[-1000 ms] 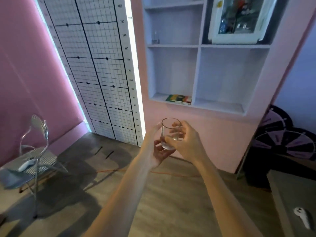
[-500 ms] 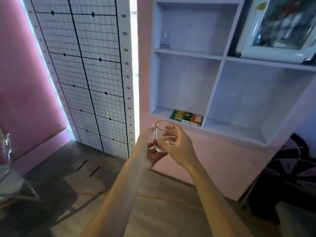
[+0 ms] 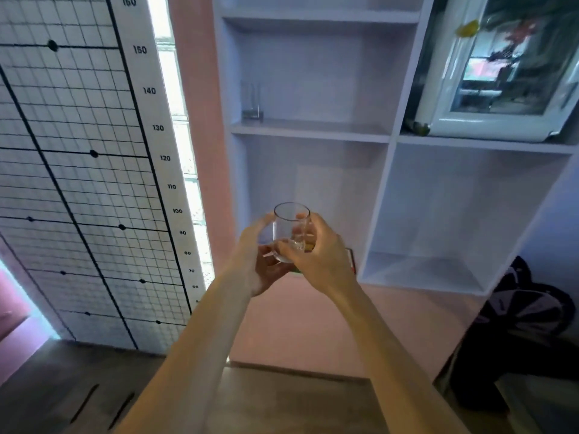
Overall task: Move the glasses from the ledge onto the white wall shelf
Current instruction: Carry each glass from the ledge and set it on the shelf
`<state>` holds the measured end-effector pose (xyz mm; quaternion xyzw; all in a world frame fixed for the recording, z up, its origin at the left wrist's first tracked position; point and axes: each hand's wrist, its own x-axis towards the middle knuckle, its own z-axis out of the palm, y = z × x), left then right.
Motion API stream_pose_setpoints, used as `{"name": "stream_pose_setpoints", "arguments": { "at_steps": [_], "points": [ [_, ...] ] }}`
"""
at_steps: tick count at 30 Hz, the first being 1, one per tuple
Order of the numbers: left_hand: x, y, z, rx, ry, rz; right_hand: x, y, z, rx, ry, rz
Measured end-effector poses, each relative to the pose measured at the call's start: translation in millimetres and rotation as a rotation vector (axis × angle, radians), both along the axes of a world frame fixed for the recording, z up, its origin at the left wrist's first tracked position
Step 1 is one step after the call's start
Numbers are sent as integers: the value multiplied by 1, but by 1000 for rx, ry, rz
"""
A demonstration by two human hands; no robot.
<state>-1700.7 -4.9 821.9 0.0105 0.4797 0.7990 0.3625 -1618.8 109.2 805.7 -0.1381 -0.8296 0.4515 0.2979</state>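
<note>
Clear tumbler point(image 3: 290, 233) upright between both hands: left hand point(image 3: 255, 264) cups its base and side, right hand point(image 3: 316, 255) fingers curl round it, before white wall shelf point(image 3: 310, 133).

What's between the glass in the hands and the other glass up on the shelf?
Only the white shelf board and bare shelf wall, seen in the head view.
</note>
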Motion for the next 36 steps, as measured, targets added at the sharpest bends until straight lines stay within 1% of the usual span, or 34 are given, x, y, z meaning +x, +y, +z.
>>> {"name": "stream_pose_setpoints", "arguments": {
  "at_steps": [6, 12, 15, 19, 22, 26, 31, 34, 36],
  "points": [
    [-75, 53, 42, 23, 60, -3, -88, 55, 36, 33, 96, 30],
    [-136, 97, 93, 72, 155, 18, -157, 107, 88, 47, 182, 62],
    [-161, 110, 122, 92, 243, 67, -188, 122, 123, 23, 251, 81],
    [-186, 120, 152, 99, 305, 194, -232, 137, 168, 33, 298, -16],
    [-205, 122, 163, 90, 296, 355, -263, 148, 188, 64, 235, -76],
    [-219, 125, 169, 131, 273, 426, -295, 158, 192, 134, 108, -111],
    [-225, 125, 170, 134, 285, 399, -312, 160, 188, 178, -6, -161],
    [-230, 122, 169, 128, 357, 337, -317, 159, 189, 193, -25, -168],
    [-234, 119, 169, 126, 373, 308, -319, 156, 191, 187, -21, -180]
  ]
}}
